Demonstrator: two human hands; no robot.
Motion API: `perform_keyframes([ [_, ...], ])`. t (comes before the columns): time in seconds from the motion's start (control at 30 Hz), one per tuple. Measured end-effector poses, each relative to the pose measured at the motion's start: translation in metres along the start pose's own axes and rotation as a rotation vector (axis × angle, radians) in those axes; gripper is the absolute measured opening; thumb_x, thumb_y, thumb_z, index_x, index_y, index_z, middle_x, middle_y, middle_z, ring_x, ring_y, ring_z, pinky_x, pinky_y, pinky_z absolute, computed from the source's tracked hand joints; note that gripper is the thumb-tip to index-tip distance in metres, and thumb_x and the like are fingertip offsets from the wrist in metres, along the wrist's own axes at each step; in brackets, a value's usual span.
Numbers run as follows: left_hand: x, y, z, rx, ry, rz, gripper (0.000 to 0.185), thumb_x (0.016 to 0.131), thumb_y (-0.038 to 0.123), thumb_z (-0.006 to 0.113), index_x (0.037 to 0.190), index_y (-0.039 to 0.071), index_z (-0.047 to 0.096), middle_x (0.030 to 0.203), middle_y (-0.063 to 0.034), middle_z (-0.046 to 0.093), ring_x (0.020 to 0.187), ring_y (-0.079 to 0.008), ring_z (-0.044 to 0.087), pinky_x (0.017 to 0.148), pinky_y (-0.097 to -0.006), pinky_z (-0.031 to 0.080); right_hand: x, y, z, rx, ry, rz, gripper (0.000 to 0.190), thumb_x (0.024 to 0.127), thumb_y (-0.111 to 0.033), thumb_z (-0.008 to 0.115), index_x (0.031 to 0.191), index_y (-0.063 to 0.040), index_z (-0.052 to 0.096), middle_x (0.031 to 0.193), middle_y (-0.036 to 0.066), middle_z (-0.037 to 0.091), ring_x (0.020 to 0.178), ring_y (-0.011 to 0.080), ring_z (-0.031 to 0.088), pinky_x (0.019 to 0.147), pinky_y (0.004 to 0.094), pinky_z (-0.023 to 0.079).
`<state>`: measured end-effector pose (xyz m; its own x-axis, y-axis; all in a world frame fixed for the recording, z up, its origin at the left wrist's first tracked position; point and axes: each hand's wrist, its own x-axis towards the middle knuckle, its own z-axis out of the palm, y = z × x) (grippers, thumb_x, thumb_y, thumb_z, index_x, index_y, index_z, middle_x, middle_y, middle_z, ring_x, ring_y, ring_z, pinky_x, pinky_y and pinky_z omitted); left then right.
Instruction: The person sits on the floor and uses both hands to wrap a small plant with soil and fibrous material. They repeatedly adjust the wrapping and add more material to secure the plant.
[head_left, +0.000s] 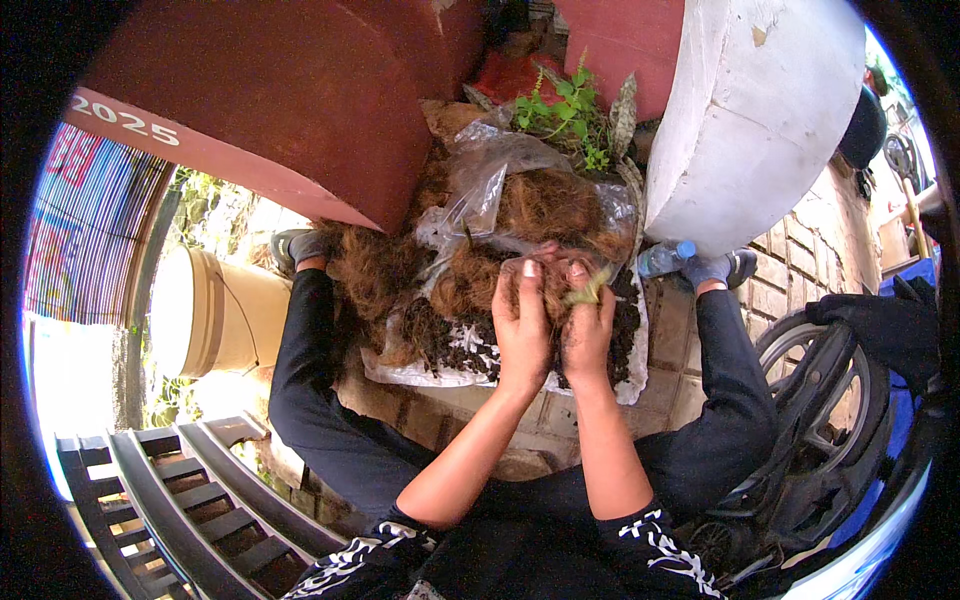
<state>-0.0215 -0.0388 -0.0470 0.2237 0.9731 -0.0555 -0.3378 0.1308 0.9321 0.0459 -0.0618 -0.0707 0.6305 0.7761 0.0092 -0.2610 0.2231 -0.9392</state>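
Observation:
My left hand (523, 322) and my right hand (589, 322) are cupped side by side around a clump of brown plant fibre (556, 289), thumbs on top. A pale green leafy piece (589, 289) shows at the right hand's thumb. Beneath them, dark soil (465, 345) lies on a white plastic sheet (634, 375). More loose brown fibre (551, 202) is heaped beyond the hands, beside a clear plastic bag (480, 199). Another fibre heap (375, 270) sits to the left. The undersides of both hands are hidden.
A capped plastic bottle (666, 259) lies near my right foot. Green plants (570, 109) grow behind the fibre, between a red painted block (300, 97) and a white one (757, 112). A cream bucket (217, 311) stands left; a motorcycle wheel (840, 397) is at right.

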Motion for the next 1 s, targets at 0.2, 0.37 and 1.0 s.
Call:
perform_keyframes([
  [0.2,0.002,-0.003,-0.001,0.139,0.186,-0.015,0.032,0.107,0.025,0.044,0.117,-0.003,0.056,0.112,-0.0087,0.061,0.101,-0.0154,0.055,0.091,-0.0311,0.045,-0.013,-0.006,0.023,-0.087,0.095,-0.218,0.047,0.107,-0.04,0.035,0.122,-0.002,0.058,0.127,0.012,0.058,0.117,0.0223,0.053,0.106,0.0372,0.037],
  [0.37,0.007,-0.006,-0.011,0.181,-0.074,0.025,0.029,0.104,0.016,0.046,0.127,-0.002,0.047,0.123,-0.0111,0.055,0.115,-0.0178,0.049,0.104,-0.0317,0.037,-0.009,0.012,0.007,-0.023,0.257,0.048,0.044,0.105,-0.037,0.046,0.112,0.002,0.065,0.107,0.011,0.068,0.097,0.0214,0.062,0.09,0.0355,0.048],
  [1.0,0.004,-0.007,-0.01,0.331,-0.041,0.184,0.036,0.106,0.024,0.041,0.127,-0.005,0.051,0.139,-0.0183,0.035,0.136,-0.0296,0.031,0.114,-0.0379,0.025,-0.004,0.031,0.002,-0.024,0.166,-0.068,0.042,0.106,-0.031,0.037,0.121,0.0,0.059,0.113,0.011,0.064,0.103,0.0222,0.06,0.094,0.037,0.047],
])
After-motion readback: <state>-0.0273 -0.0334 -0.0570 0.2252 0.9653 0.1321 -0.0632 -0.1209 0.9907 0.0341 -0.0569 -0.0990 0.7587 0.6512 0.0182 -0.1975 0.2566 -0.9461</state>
